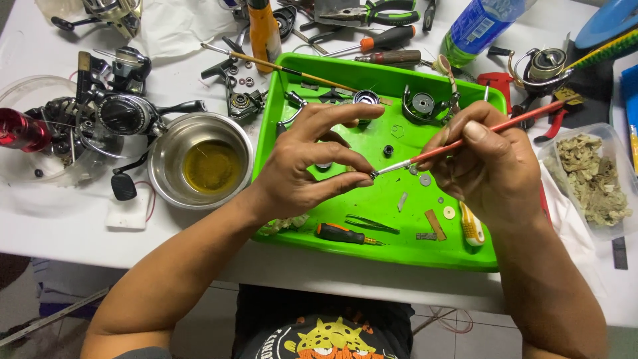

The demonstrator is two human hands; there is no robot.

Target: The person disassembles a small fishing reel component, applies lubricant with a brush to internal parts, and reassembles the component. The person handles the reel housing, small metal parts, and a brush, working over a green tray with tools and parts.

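Small part (369,174) over green tray (399,256) middle, pinched at left hand (302,169) thumb-forefinger tips; grip closed tight, other fingers fanned up, likely to clear view. Right hand (488,166) grip closed on red-handled brush (465,141), pencil-style, tip touching part; hold suits fine control. Steel bowl (199,159) with yellow liquid left of tray, near. Screwdriver (345,234) and tweezers (371,225) at tray front edge. Reel parts (419,103) at tray back. Part itself too small to identify; tray centre partly hidden by hands.
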